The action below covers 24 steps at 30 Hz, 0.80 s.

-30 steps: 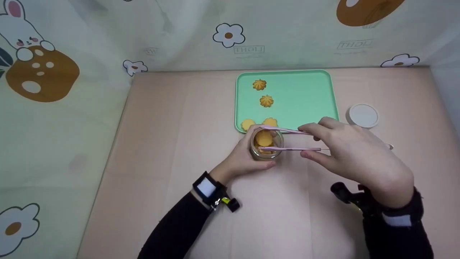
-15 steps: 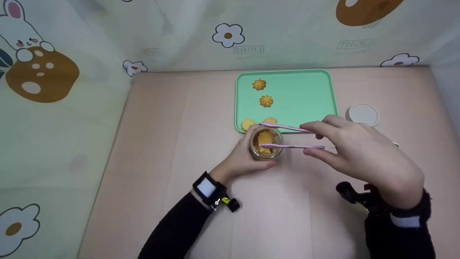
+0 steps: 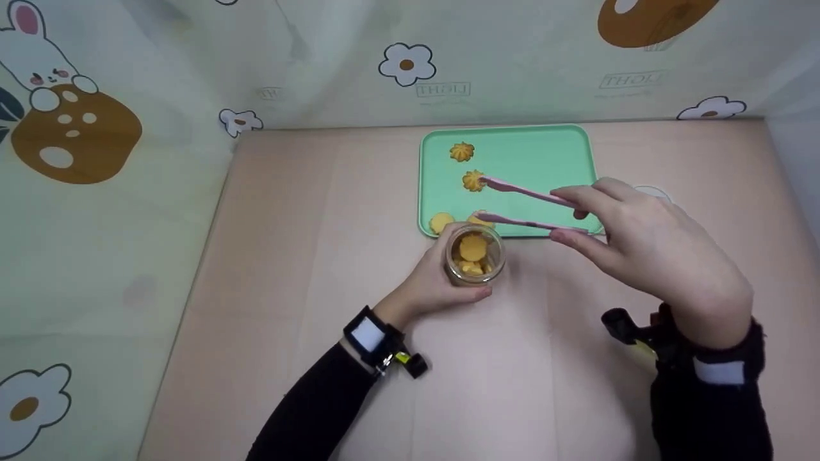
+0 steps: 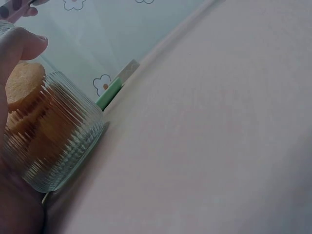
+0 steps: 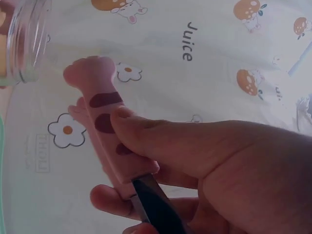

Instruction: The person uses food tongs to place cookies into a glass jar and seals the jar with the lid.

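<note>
My left hand [image 3: 419,291] grips a ribbed glass jar [image 4: 80,146] that stands on the table. Round golden cookies [image 3: 473,247] lie inside it, one near the top. In my right hand [image 3: 660,243] I hold pink tongs [image 5: 100,117] with paw-shaped tips, thumb on one arm and fingers on the other. Their arms are spread apart with nothing between them. In the head view one tip overlaps a star-ridged cookie [image 3: 471,182] and the other overlaps a cookie [image 3: 479,218] at the tray's near edge.
A mint-green tray [image 3: 544,150] lies behind the jar. Another ridged cookie [image 3: 461,152] and a flat round one [image 3: 442,223] are on it. Right of the tray, a white lid [image 3: 655,191] is mostly hidden by my right hand. A printed curtain [image 3: 320,64] hangs behind the table.
The tongs have moved from over the jar mouth away from me to over the tray, still spread. A cookie between their arms at first now lies in the jar. My left hand stays put.
</note>
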Motion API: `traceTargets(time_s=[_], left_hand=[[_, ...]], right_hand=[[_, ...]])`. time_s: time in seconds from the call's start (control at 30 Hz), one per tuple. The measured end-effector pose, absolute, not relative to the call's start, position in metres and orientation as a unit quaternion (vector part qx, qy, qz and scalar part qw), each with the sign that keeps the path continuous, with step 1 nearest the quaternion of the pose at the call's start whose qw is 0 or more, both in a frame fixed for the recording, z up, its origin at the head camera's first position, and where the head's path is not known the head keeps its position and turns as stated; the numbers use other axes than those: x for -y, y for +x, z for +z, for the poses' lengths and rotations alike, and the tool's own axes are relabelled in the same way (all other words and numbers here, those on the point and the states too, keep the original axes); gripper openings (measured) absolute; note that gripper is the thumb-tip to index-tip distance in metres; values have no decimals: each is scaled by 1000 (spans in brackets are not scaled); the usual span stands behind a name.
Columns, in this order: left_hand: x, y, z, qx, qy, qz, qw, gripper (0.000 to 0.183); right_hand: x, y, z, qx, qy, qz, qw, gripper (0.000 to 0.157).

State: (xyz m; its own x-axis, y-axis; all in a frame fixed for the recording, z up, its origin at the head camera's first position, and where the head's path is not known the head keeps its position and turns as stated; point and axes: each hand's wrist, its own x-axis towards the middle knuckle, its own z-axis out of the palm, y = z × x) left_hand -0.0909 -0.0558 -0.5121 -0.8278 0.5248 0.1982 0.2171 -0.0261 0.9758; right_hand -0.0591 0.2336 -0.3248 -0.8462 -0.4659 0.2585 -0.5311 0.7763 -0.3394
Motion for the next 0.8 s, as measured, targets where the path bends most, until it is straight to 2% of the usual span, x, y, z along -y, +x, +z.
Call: traceTargets(time_s=[0.23, 0.57, 0.8], left_hand=[[56, -91, -511, -686, 264, 668, 116, 94], [53, -89, -513, -680, 266, 671, 128, 93], [52, -92, -512, -684, 268, 666, 126, 94]], right_hand=[[-236, -94, -346, 951, 213, 210, 74, 44], [-224, -182, -423, 960, 129, 242, 46, 56], [-214, -213, -433, 964, 127, 232, -19, 59]])
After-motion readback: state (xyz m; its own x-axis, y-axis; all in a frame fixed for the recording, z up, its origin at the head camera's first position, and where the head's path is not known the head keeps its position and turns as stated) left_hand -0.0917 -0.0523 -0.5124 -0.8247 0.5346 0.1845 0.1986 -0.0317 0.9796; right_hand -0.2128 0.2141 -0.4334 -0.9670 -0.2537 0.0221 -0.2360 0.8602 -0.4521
